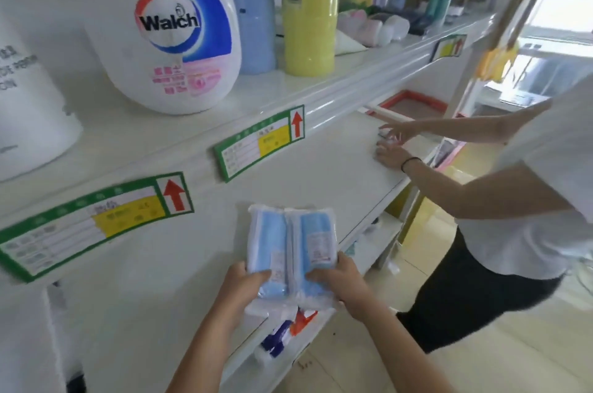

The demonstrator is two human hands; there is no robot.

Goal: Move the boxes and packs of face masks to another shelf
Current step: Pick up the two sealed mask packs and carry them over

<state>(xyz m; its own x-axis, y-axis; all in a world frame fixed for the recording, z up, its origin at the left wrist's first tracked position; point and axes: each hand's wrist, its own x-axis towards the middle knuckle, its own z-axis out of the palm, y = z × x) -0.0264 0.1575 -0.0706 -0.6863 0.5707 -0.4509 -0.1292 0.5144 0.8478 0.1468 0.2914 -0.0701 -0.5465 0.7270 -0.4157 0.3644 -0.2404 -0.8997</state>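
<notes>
Two clear packs of blue face masks (293, 245) lie side by side over the white middle shelf (321, 168), near its front edge. My left hand (242, 288) grips the near end of the left pack, thumb on top. On the near end of the right pack, my right hand (340, 280) holds the same way. More packaged goods (288, 325), blue, white and orange, show on the lower shelf under the packs.
Another person in a white top (545, 187) stands at the right, both hands (391, 143) on the far end of the same shelf. The upper shelf (288, 84) carries a white Walch bottle (160, 30), blue and yellow rolls (308, 7) and small items. Price labels (260, 145) line its edge.
</notes>
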